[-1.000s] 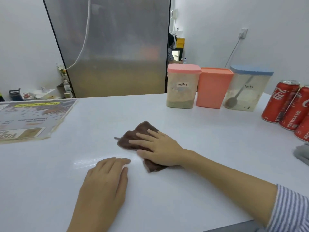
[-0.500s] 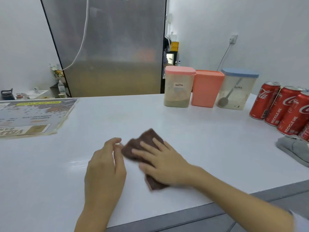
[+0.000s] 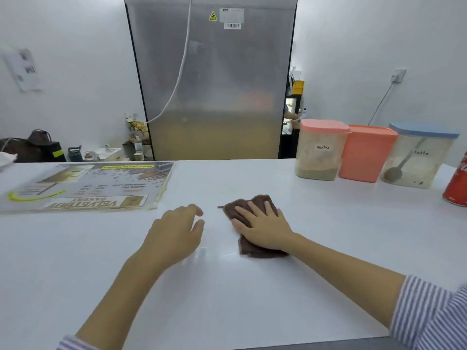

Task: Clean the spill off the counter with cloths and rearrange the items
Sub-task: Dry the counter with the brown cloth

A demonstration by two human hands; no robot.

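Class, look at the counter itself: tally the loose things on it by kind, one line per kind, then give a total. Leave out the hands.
Lidded containers: 3 (mocha container, orange container, latte container)
Brown cloths: 1 (brown cloth)
Red cans: 1 (red can, cut off at the right edge)
Printed menu mats: 1 (menu mat)
Total: 6

Your right hand [image 3: 262, 228] lies flat on the cloth [image 3: 252, 223], near the middle of the counter [image 3: 328, 236]. Your left hand [image 3: 177, 233] sits just left of the cloth, apart from it. Further left, toward the counter's far edge, lies the menu sheet [image 3: 86, 185]. At the far right stand three containers in a row: the mocha container [image 3: 321, 150], then the unlabelled container [image 3: 366, 154], then the latte container [image 3: 419, 157]. A can [image 3: 457, 185] stands right of them. Behind the counter rises the fridge [image 3: 214, 84].
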